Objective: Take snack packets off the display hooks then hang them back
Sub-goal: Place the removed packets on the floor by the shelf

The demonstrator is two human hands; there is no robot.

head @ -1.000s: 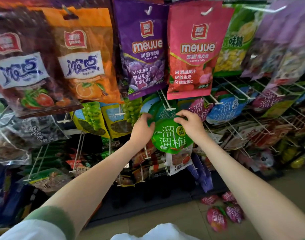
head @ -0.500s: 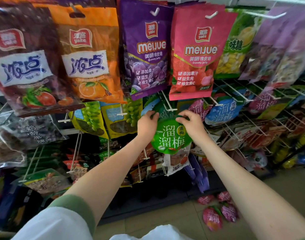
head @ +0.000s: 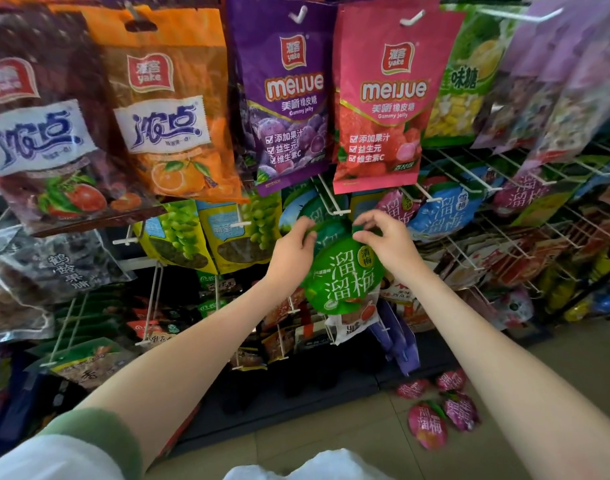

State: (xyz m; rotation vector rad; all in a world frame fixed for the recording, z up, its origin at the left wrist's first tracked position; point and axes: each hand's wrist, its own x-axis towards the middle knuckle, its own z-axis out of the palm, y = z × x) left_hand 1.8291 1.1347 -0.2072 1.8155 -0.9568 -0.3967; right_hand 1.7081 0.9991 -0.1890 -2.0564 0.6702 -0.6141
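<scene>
left hand [head: 293, 249]: grip pinched on top-left edge of green plum packet [head: 341, 278]
right hand [head: 388, 244]: grip pinched on its top-right edge
green plum packet: held just below white display hook [head: 332, 202]

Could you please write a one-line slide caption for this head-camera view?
Left hand and right hand pinch the top of a green packet just below a white display hook.

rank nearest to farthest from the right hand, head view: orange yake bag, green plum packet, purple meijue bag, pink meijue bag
1. green plum packet, pinched by the right hand
2. pink meijue bag, just above
3. purple meijue bag, above left
4. orange yake bag, far left
</scene>
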